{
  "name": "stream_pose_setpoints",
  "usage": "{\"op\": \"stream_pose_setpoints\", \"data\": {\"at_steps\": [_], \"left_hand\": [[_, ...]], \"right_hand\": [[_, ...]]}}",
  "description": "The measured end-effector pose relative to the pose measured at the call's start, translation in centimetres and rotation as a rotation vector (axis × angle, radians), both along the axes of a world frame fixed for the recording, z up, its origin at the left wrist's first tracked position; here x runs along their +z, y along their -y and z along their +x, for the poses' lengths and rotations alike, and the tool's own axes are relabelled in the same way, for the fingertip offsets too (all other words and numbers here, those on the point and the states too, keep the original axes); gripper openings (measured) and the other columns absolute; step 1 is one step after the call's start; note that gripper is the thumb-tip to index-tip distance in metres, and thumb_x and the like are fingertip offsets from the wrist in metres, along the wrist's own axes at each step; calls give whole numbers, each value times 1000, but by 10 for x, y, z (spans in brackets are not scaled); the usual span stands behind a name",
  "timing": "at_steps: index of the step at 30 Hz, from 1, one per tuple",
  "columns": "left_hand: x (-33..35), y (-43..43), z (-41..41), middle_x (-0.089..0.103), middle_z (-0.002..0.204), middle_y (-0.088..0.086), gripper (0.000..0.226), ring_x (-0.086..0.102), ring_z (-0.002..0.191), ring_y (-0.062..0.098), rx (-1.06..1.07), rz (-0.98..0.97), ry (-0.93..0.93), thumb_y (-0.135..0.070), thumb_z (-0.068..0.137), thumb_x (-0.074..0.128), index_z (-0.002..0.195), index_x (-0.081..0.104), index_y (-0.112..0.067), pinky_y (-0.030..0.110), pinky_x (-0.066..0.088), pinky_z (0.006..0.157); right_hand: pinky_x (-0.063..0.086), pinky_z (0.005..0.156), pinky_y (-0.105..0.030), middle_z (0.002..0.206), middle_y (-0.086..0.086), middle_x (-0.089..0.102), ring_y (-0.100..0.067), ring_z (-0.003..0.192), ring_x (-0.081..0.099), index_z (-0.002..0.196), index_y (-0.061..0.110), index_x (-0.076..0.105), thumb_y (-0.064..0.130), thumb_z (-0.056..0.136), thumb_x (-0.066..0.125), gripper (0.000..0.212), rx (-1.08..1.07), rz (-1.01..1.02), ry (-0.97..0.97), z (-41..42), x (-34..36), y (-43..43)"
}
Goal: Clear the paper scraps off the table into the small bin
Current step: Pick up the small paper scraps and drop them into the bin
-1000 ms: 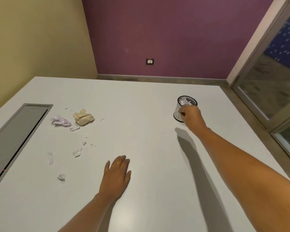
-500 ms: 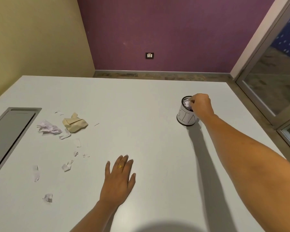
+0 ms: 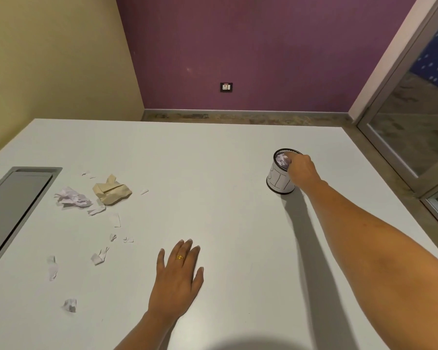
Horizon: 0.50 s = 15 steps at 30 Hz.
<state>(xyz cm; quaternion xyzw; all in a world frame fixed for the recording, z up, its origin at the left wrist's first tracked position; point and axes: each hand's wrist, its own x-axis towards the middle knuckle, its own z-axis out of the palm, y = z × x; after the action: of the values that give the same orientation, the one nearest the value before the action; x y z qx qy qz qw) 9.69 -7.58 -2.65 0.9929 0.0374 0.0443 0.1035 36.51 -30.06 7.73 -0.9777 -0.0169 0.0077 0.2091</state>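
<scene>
White counter (image 3: pixel 213 178) carries paper scraps (image 3: pixel 72 198) at its left; mid-counter the left hand (image 3: pixel 176 281) lies flat, fingers straight; at right the right hand (image 3: pixel 302 170) reaches into the small bin (image 3: pixel 278 182), its grip hidden.

right hand (image 3: pixel 301 170) was down by the side of the small bin (image 3: pixel 280 181) a sec ago, now it's over the rim, fingertips in on the crumpled paper (image 3: pixel 281 160) inside

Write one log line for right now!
right hand: at small bin mouth | left hand: flat on table | paper scraps: several on table, left side
</scene>
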Motion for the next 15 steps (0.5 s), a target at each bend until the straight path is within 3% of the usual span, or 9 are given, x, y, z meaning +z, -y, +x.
{"op": "stream_pose_setpoints", "data": {"at_steps": [2, 9, 13, 15], "left_hand": [[-1, 0, -1, 65, 121, 3, 46, 61, 114, 21, 2, 9, 8, -37, 85, 34, 112, 64, -16, 55, 46, 92], [0, 1, -7, 62, 127, 3, 49, 58, 119, 22, 13, -10, -32, -36, 87, 30, 116, 64, -16, 53, 43, 97], [-3, 3, -16, 51, 140, 4, 52, 44, 132, 23, 17, -77, -42, -36, 91, 25, 127, 55, -16, 51, 31, 108], [-5, 3, -19, 33, 152, 1, 47, 24, 143, 18, 13, -113, -93, -36, 96, 26, 138, 40, -20, 46, 15, 117]], "right_hand": [[45, 95, -43, 126, -27, 54, -43, 115, 52, 131, 9, 51, -3, 91, 39, 43, 1, 21, -8, -1, 1, 3], [38, 105, -44, 139, -23, 46, -42, 126, 44, 138, 16, 45, 4, 94, 32, 48, -15, 86, -5, -21, 4, 14], [42, 100, -39, 135, -23, 51, -41, 119, 50, 135, 13, 48, -2, 89, 34, 50, -4, 103, 40, -58, -2, 6], [41, 99, -35, 138, -20, 50, -36, 122, 50, 133, 8, 48, -4, 89, 38, 47, 36, 80, 70, -84, -11, -2]]}}
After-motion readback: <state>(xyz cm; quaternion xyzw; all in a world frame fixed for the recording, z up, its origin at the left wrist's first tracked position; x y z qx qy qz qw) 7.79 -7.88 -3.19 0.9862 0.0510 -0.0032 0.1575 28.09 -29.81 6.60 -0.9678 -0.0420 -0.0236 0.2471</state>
